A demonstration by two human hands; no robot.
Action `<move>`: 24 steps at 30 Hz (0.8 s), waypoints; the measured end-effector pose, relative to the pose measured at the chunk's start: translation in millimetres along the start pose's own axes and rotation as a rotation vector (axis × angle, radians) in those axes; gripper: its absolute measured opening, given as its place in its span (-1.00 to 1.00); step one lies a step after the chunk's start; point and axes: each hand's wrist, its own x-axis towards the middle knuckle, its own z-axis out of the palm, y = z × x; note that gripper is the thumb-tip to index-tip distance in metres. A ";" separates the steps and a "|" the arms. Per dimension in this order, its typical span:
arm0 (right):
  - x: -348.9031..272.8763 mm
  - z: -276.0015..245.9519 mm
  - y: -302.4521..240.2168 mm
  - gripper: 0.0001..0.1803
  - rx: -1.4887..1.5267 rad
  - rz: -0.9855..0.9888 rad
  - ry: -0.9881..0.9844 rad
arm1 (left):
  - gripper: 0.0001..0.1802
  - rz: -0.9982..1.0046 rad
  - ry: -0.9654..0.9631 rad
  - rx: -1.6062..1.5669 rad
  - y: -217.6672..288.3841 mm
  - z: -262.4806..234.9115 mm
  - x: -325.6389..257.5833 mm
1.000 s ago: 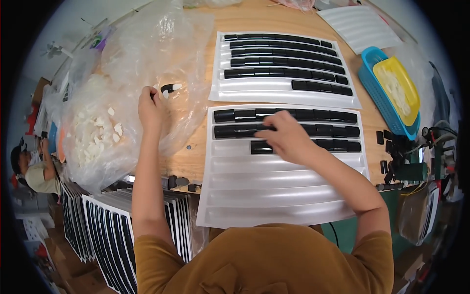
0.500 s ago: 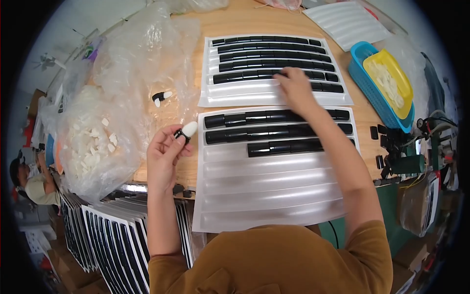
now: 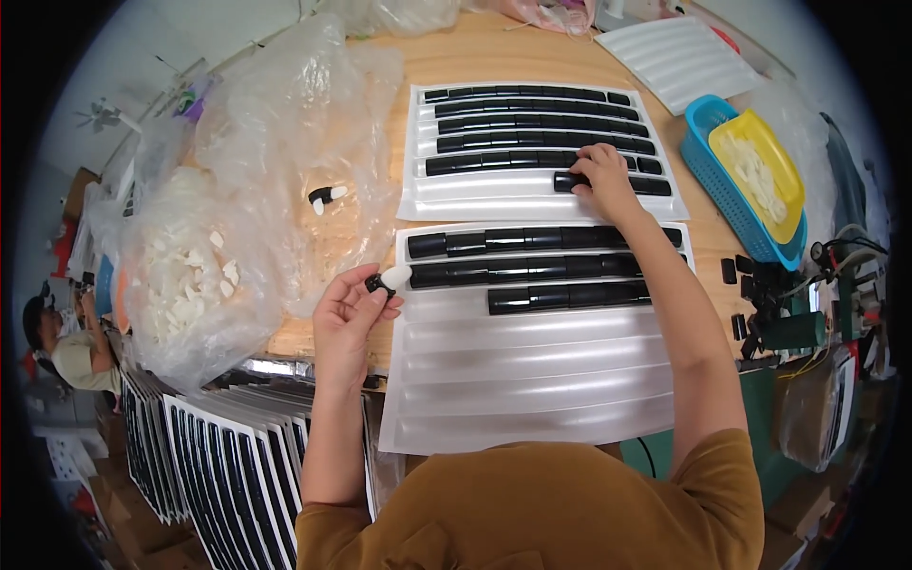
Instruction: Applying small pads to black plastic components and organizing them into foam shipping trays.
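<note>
My left hand point(image 3: 350, 309) is closed in a pinch on a small black plastic piece with a white oval tab point(image 3: 395, 277), left of the nearer tray. Over the front row of the farther white moulded tray point(image 3: 475, 198), my right hand point(image 3: 606, 180) has its fingers closed around a short black plastic piece point(image 3: 568, 181) at that row's left end. Rows of similar black pieces point(image 3: 513, 123) fill the grooves behind it. The nearer white tray point(image 3: 532, 380) carries three rows of black pieces, the third starting partway along.
A clear plastic bag with white bits point(image 3: 185, 294) lies left, near a black-and-white piece point(image 3: 326, 199). To the right are a blue basket point(image 3: 727, 190) holding a yellow tray point(image 3: 793, 180) and loose black pieces point(image 3: 746, 285). Filled trays point(image 3: 218, 456) stand below the table edge; another person point(image 3: 76, 347) sits far left.
My right hand has shifted from the fifth row to the front row of the farther tray, where a black piece now shows under its fingers. My left hand keeps its piece, slightly lower and further right.
</note>
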 end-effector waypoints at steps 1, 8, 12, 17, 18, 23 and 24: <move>2.2 -4.9 -3.6 -0.63 0.025 -0.005 -0.016 | -0.69 0.002 0.006 0.000 0.8 1.0 -0.2; -4.9 -13.6 -30.7 -0.73 0.071 -0.095 0.128 | -0.68 -0.057 -0.039 -0.050 -3.4 1.8 3.9; -13.5 -53.1 -98.6 -0.73 0.607 -0.011 -0.082 | -0.63 -0.094 -0.105 -0.063 -5.3 1.9 4.6; -41.7 -90.3 -178.5 -0.75 1.134 0.104 -0.546 | -0.65 -0.045 -0.105 0.050 3.3 13.4 -4.1; -42.0 -97.6 -184.6 -0.76 1.112 0.071 -0.564 | -0.65 -0.069 -0.130 0.075 7.9 16.9 -7.1; -46.3 -102.9 -196.9 -0.77 1.048 0.017 -0.545 | -0.64 -0.094 -0.257 0.096 12.3 31.8 -16.6; -47.0 -102.9 -198.1 -0.77 1.011 -0.029 -0.507 | -0.64 -0.094 -0.254 0.096 11.1 30.9 -16.8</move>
